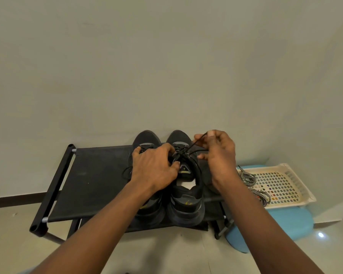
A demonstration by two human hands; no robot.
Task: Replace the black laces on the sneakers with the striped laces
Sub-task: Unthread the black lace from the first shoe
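Your right hand (216, 155) pinches the black lace (196, 142) mid-frame; left hand (154, 167) presses spread-fingered on the sneakers (186, 202).

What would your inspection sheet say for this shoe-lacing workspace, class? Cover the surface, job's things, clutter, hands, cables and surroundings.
Surface: black shoe rack with a fabric shelf.
Job's things: two black sneakers on the rack, toes to the wall; striped laces in a cream basket.
Clutter: nothing seen.
Hands: right hand pinches a black lace pulled up from one sneaker; left hand rests across both sneakers.
Cables: nothing seen.
Surroundings: blue stool under the basket, plain wall, tiled floor.
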